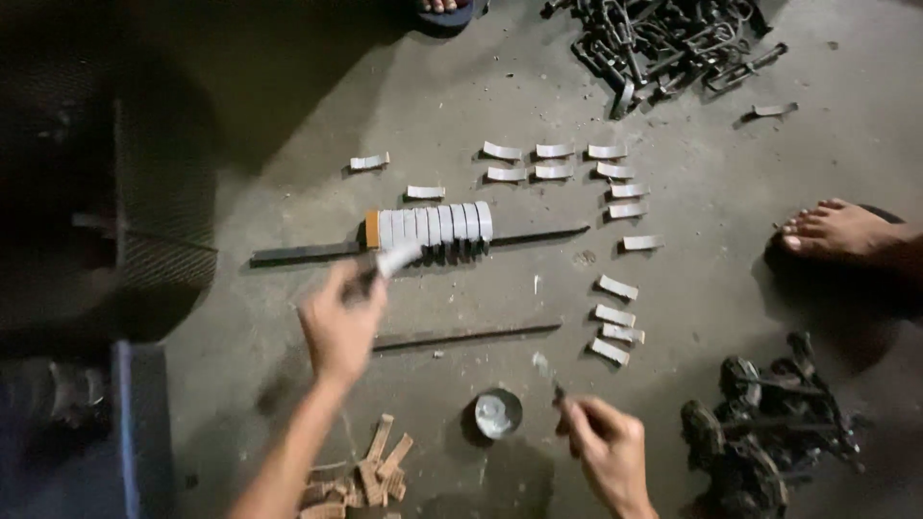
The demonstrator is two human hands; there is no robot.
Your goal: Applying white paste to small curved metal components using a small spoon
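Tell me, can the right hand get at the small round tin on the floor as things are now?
Probably yes: the right hand hovers just beside the round tin, with bare floor between them, though it already pinches a thin tool.

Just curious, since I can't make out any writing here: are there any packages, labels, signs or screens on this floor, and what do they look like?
None of those show in the head view.
Small round tin: open, silvery inside, on the concrete floor between the hands; no label visible.
Left hand: holds one pale curved piece, plain-faced.
Right hand: pinches a thin tool, blurred.
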